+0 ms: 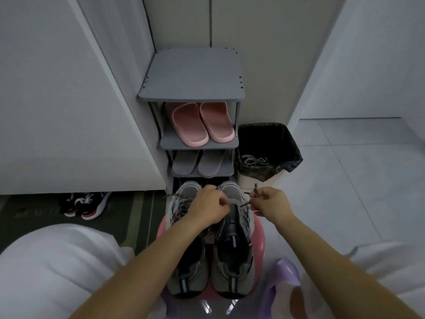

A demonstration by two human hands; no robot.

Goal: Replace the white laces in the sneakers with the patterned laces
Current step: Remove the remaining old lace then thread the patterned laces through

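Observation:
Two grey sneakers stand side by side on a pink stool [258, 240], toes pointing away from me. The left sneaker [184, 261] carries a patterned lace across its eyelets. My left hand [210, 207] reaches over to the right sneaker [234, 249] and pinches one end of a patterned lace [245, 204] near its toe-side eyelets. Just to the right of that shoe, my right hand [269, 203] pinches the lace's other end, whose tip sticks up above the fingers. The lace runs short and taut between both hands.
A grey shoe rack [193, 74] stands ahead with pink slippers [202, 123] and grey slippers [200, 163]. A bin [269, 148] with a black liner holds a bundle of laces [253, 160]. Black-and-red sneakers [85, 203] lie at left. A purple slipper [282, 282] is near my right leg.

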